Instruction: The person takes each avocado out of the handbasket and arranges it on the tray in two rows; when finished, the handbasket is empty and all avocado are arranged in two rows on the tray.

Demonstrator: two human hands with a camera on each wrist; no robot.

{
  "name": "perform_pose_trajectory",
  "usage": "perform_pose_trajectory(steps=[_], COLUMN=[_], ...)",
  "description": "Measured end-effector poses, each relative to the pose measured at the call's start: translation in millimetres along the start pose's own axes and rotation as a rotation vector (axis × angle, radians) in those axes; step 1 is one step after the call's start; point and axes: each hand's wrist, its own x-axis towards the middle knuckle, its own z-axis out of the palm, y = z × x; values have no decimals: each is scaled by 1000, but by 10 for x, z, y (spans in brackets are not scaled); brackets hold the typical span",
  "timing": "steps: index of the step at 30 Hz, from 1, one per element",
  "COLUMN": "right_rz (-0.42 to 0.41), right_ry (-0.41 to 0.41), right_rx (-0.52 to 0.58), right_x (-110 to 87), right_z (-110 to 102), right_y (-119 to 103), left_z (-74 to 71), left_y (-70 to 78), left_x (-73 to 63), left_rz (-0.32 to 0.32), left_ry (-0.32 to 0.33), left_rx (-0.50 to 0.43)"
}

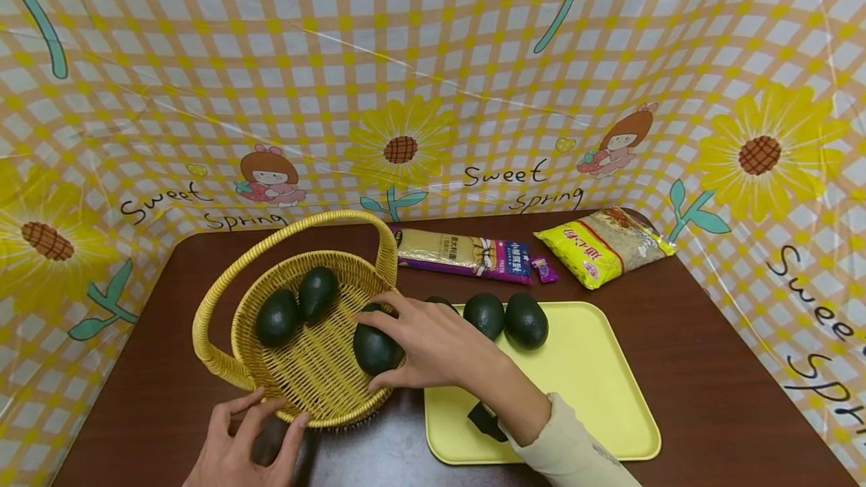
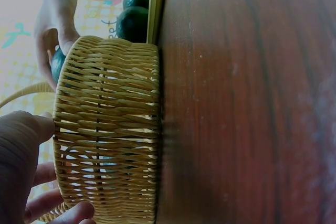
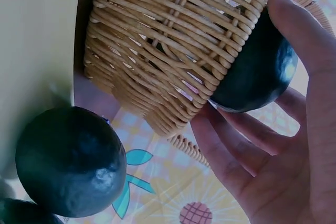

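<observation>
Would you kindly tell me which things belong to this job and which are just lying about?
Seemingly in use: left hand, right hand, gripped fruit, wicker basket, two fruits inside, yellow tray, tray fruits.

Seemingly lying about: pasta packet, small purple packet, yellow bag.

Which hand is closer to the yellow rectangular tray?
The right hand. It is by the left edge of the yellow rectangular tray, its forearm over it. The left hand is farther away, touching the near rim of the round yellow woven basket, left of the tray.
</observation>
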Motion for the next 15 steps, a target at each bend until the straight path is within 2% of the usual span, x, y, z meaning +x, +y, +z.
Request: perform_pose_trajectory(steps=[15], right_rz=[40], right_ry=[42], right_rx=[50], right_x=[-133], right_z=[-45], right_y=[-12], left_z=[5], left_y=[9], left_x=[-15], left_rz=[-17], left_ry=[3], left_rx=[0])
